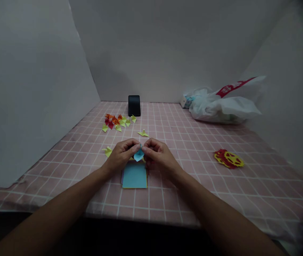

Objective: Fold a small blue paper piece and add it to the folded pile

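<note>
A small folded piece of blue origami paper [138,155] is pinched between both hands, above the table. My left hand [122,152] grips its left side with thumb and fingers closed. On the other side, my right hand [160,153] pinches it near the top. Just below lies a stack of square paper [134,176] with a blue sheet uppermost and other colours showing at its edges. A yellow origami crane [107,152] sits left of my left hand, and another yellow crane [143,133] rests beyond my fingers.
Several folded cranes in red, orange and yellow [116,121] cluster at the back left, near an upright black phone [134,105]. Red and yellow cut-out pieces [228,159] lie at right. A white plastic bag [220,106] and small box [185,101] stand behind. White walls enclose the checked tablecloth [188,160].
</note>
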`<state>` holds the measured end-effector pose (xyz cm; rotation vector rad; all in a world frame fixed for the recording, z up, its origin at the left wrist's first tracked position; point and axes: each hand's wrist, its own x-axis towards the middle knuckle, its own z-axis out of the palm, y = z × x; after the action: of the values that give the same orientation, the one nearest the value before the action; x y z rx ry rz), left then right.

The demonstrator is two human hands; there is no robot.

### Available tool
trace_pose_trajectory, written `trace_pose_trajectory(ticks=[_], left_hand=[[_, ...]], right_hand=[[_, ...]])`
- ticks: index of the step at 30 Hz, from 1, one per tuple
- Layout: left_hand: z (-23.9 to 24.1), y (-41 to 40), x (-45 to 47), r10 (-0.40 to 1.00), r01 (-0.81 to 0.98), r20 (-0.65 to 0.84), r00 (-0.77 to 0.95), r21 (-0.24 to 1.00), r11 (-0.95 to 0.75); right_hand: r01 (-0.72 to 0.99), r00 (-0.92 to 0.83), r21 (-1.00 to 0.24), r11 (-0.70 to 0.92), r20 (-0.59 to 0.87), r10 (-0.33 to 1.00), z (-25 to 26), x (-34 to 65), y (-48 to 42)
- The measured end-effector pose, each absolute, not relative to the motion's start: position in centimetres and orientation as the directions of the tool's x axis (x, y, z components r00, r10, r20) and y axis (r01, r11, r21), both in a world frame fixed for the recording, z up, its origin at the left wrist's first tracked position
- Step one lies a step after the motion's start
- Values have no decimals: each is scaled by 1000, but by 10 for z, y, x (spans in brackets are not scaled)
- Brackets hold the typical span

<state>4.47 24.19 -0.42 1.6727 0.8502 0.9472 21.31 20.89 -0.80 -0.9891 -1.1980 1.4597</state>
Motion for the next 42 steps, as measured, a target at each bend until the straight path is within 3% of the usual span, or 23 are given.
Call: trace_pose_trajectory(ticks=[13,25,37,42], left_hand=[[-5,241,45,868,158,219,447,935,-318],[-7,243,46,856,200,230,464,914,-354],[-6,241,45,810,210,233,539,894,-397],[-5,241,45,821,221,229,522,894,-390]], right_hand=[[47,-108,-992,116,110,988,-9,212,211],[-67,-194,-997,38,50,980,-6,212,208],[184,-166,-952,244,215,962,-9,218,214],[178,-167,-948,263,234,958,-9,217,214]])
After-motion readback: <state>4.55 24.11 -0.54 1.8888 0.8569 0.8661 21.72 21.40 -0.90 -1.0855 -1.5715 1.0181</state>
